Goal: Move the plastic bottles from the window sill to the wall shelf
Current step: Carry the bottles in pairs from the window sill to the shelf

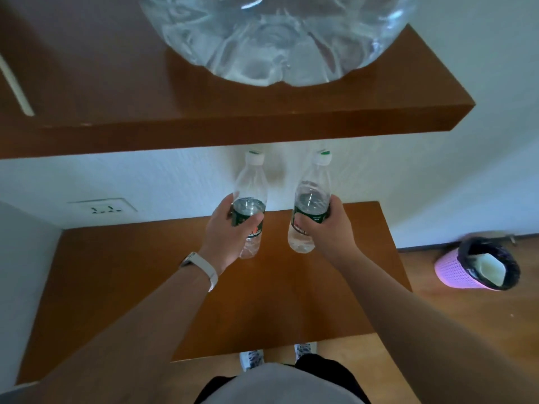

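Observation:
I hold two clear plastic bottles with green labels and white caps, one in each hand. My left hand [226,228] grips the left bottle [250,185] around its label. My right hand [323,228] grips the right bottle [312,182] the same way. Both bottles are upright, tilted slightly, and held in the air below the front edge of the brown wall shelf [262,129]. Their caps reach almost to the shelf's underside. A very large clear water jug [271,39] stands on the shelf directly above the bottles.
A brown wooden table top [116,287] lies under my hands against the white wall. A wall socket [103,209] is at the left. A pink waste bin [478,266] with a dark liner stands on the wood floor at the right. A white strip [17,86] lies on the shelf's left part.

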The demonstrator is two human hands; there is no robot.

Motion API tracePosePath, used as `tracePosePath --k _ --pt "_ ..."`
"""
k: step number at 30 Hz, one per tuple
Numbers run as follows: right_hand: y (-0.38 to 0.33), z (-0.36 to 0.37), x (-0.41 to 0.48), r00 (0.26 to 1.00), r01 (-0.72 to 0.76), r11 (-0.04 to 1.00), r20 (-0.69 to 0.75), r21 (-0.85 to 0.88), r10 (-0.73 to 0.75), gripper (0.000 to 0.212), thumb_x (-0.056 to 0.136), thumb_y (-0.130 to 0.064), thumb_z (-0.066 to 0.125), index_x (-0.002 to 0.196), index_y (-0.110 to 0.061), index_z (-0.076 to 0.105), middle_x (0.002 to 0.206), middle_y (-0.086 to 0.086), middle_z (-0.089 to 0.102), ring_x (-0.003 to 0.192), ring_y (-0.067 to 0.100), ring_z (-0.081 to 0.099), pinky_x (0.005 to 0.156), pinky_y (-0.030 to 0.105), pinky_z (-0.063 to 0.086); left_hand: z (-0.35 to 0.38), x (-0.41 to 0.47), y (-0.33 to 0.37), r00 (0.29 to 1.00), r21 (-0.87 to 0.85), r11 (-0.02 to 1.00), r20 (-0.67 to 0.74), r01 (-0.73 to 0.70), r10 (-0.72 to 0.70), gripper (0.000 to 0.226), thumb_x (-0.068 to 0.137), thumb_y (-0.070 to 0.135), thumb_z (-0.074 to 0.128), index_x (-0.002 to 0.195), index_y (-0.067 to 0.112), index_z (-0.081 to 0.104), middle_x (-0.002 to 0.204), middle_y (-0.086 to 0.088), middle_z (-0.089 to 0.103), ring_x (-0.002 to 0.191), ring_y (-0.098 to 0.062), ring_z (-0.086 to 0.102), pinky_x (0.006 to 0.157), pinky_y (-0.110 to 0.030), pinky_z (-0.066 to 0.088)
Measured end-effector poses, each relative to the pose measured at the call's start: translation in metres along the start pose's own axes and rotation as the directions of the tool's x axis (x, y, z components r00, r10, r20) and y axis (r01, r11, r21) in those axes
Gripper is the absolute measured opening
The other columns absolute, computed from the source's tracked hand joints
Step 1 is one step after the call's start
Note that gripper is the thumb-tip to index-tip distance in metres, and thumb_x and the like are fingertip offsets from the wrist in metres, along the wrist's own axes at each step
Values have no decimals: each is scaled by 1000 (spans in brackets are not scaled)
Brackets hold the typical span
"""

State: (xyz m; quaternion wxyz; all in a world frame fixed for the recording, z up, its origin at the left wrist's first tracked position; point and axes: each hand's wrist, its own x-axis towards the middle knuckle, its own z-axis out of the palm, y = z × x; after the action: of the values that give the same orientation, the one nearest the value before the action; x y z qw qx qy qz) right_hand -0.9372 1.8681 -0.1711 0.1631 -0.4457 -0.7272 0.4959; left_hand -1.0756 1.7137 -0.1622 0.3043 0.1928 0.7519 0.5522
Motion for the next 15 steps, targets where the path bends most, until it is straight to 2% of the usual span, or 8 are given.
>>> tracePosePath --k 4,8,12,15 --pt "10 4 18 1000 3 999 18 -45 -2 61 73 -35 81 122 -19 47 98 -13 62 86 6 62 76 33 56 10 14 -15 998 60 997 -42 40 -37 50 83 27 77 125 28 51 109 12 64 100 -5 62 78 -24 55" --pt "18 8 30 998 7 997 59 -83 -2 58 73 -32 83 114 -20 43 91 -11 59 82 6 60 72 32 55 16 26 -26 994 92 992 -65 90 -84 58 81 26 79 129 24 47 112 8 65 102 -7 62 80 -26 56" --pt "23 11 42 997 26 998 70 -61 -21 58 74 -28 83 112 -23 40 92 -14 57 80 0 57 65 21 47 20 35 -24 993 137 985 -81 100 -89 54 83 23 77 126 21 45 106 10 64 94 -3 62 69 -16 50" --pt "27 15 50 996 36 998 81 -54 -31 55 76 -23 82 112 -21 40 88 -13 56 71 -3 60 56 12 44 22 42 -25 993 180 979 -84 95 -81 55 83 22 77 126 19 44 106 8 63 92 -5 62 70 -19 51"
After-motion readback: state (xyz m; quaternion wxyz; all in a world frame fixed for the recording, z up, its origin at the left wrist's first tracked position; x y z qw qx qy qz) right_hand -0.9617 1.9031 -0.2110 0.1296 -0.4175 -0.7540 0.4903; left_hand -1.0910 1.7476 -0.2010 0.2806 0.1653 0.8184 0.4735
